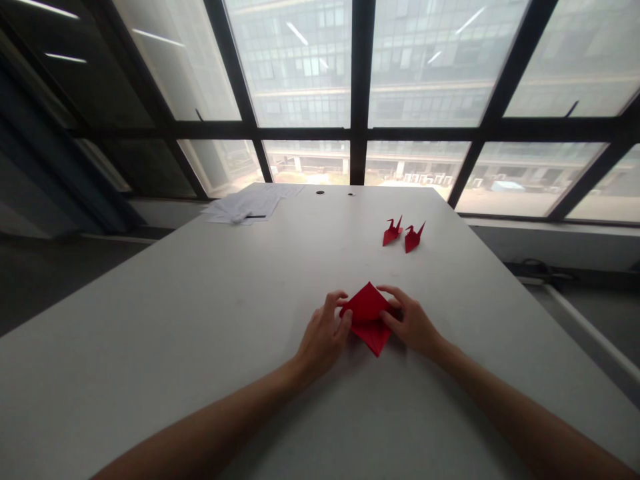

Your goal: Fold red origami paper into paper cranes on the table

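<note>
A red sheet of origami paper (367, 305), partly folded into a diamond shape, is between my two hands over the white table. My left hand (326, 331) grips its left corner, with the thumb on the near face and the index finger curved behind the edge. On the opposite corner, my right hand (411, 322) presses its thumb onto the paper while the index finger reaches along the upper right edge. A crease runs across the middle, and the lower flap points toward me. The underside of the paper is hidden.
Two folded red paper cranes, a left one (392, 233) and a right one (414, 239), stand farther back on the white table (225, 287). Loose white papers (245, 203) with a dark pen (256, 216) lie at the far left. Black-framed windows (359, 87) rise beyond the table.
</note>
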The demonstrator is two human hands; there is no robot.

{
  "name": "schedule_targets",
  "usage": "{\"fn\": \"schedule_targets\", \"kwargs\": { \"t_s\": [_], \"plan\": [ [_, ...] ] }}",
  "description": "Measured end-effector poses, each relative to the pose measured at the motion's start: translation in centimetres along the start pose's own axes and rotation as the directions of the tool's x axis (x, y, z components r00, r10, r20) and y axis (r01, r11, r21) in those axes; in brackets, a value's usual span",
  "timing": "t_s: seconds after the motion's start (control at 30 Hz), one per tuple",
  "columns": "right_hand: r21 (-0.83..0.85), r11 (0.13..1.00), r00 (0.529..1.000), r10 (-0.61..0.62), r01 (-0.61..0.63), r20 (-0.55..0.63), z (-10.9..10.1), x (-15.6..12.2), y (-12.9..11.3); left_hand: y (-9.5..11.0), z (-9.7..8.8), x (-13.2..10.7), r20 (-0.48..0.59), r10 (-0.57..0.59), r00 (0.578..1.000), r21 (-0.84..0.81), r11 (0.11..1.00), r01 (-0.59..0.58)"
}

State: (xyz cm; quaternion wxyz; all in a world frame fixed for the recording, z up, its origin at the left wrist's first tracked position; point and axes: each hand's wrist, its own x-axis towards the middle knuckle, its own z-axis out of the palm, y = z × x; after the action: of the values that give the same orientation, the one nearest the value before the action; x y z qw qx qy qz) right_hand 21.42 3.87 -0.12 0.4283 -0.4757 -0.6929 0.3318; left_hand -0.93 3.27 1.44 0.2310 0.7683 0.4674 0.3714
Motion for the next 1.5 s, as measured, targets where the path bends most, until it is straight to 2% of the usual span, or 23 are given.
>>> {"fn": "schedule_targets", "kwargs": {
  "t_s": [0.07, 0.13, 0.27, 0.37, 0.53, 0.63, 0.73, 0.8, 1.13, 1.33, 1.5],
  "plan": [
    [0.036, 0.999, 0.999, 0.008, -0.006, -0.045, 0.0, 0.0, -0.2, 0.4, -0.3, -0.3, -0.074, 0.107, 0.992, 0.046, 0.994, -0.103],
    [0.063, 0.998, 0.994, 0.012, -0.005, -0.109, 0.0, 0.0, -0.5, 1.0, -0.6, -0.7, -0.082, 0.235, 0.968, 0.103, 0.969, -0.227],
    [0.056, 0.998, 0.982, 0.004, 0.007, -0.191, 0.2, -0.2, -0.7, 2.2, -0.9, -1.4, 0.093, 0.430, 0.898, 0.181, 0.879, -0.440],
    [0.053, 0.998, 0.982, -0.015, 0.026, -0.186, 0.4, -0.3, -0.7, 2.3, -0.6, -1.6, 0.172, 0.480, 0.860, 0.247, 0.824, -0.509],
    [0.044, 0.999, 0.981, -0.021, 0.030, -0.193, 0.6, -0.4, -0.5, 1.3, 0.1, -1.0, 0.154, 0.455, 0.877, 0.310, 0.820, -0.480],
    [-0.018, 0.995, 0.971, -0.097, 0.095, -0.219, 0.3, -0.2, -0.6, 0.9, 0.1, -0.6, 0.151, 0.448, 0.881, 0.273, 0.838, -0.473],
    [-0.051, 0.981, 0.965, -0.192, 0.186, -0.178, -0.3, 0.0, -0.9, 0.8, -0.1, -0.5, 0.180, 0.465, 0.867, 0.213, 0.842, -0.495],
    [-0.057, 0.978, 0.964, -0.209, 0.202, -0.165, -0.7, 0.1, -1.0, 0.9, -0.3, -0.5, 0.198, 0.471, 0.860, 0.202, 0.838, -0.506],
    [-0.118, 0.986, 0.931, -0.151, 0.118, -0.332, -1.1, 0.3, -0.5, 1.4, -0.7, -0.6, 0.210, 0.448, 0.869, 0.295, 0.819, -0.493],
    [-0.144, 0.985, 0.918, -0.143, 0.095, -0.371, -1.0, 0.1, -0.5, 1.4, -1.0, -0.5, 0.220, 0.430, 0.876, 0.338, 0.808, -0.482],
    [-0.231, 0.970, 0.926, -0.160, 0.082, -0.343, -0.7, -0.3, -0.5, 1.7, -0.6, -0.7, 0.251, 0.372, 0.894, 0.367, 0.818, -0.443]
  ]
}}
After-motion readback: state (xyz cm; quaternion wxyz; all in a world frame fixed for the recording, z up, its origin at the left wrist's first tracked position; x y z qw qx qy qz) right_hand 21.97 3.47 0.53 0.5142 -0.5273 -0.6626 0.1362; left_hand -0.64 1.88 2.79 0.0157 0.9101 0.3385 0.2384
